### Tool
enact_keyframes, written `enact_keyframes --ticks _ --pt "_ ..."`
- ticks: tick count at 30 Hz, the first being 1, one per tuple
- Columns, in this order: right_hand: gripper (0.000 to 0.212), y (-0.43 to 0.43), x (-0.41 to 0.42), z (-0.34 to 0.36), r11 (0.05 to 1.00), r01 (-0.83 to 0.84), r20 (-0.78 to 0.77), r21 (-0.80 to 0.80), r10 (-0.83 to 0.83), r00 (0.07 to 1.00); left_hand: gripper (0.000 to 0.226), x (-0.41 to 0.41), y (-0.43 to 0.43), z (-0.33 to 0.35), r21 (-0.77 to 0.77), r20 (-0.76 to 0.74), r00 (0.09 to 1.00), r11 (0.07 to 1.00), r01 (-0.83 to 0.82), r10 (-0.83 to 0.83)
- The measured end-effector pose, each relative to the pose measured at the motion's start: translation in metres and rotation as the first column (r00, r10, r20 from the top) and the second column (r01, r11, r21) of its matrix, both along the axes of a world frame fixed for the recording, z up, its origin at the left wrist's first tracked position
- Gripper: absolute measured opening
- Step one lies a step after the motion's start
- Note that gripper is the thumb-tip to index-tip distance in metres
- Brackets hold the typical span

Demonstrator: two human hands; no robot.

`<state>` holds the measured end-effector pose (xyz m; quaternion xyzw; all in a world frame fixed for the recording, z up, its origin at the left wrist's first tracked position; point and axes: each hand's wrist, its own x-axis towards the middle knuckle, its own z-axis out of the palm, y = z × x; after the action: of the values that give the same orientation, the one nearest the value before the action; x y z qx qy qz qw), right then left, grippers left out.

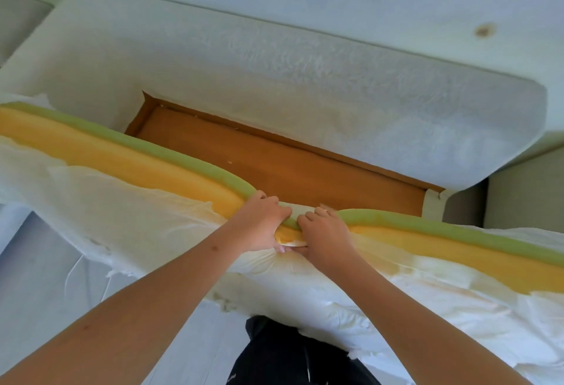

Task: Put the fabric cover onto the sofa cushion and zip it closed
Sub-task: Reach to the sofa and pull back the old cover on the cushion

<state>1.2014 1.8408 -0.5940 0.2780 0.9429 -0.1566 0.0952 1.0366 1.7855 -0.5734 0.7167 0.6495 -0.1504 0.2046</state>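
"So how were the hands set?"

"Both were clamped on the upper edge of the foam cushion (122, 158), side by side and almost touching. The left hand (262, 224) had its fingers curled over the green layer (183, 158), thumb pinching the yellow foam from the near side. The right hand (325, 236) gripped the same way."

"And the arms?"

"Bare, stretched forward, converging at the middle, where the edge dipped between the two grips."

"Where was the cushion?"

"Edge uppermost across the whole view, torn white wadding (122, 216) hanging down its near face. It stood between the person's dark trousers (274, 354) and the brown seat base (274, 164), with the pale sofa back (274, 79) beyond."
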Motion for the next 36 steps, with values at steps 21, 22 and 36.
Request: enact_keyframes --ticks 21,22,36 --pt "0.06 0.049 0.099 0.036 0.6 0.537 0.239 -0.593 -0.507 0.829 0.103 0.062 -0.008 0.04 -0.121 -0.091 0.969 0.968 0.219 -0.231" --pt "0.061 0.054 0.111 0.03 0.63 0.588 0.295 -0.507 -0.514 0.805 0.103 0.059 -0.004 0.044 -0.177 -0.077 0.966 0.957 0.231 -0.247" --pt "0.071 -0.018 0.151 -0.008 0.448 0.634 0.623 -0.63 -0.196 0.757 0.047 0.096 0.055 -0.03 -0.461 0.045 0.999 0.887 0.018 0.003"
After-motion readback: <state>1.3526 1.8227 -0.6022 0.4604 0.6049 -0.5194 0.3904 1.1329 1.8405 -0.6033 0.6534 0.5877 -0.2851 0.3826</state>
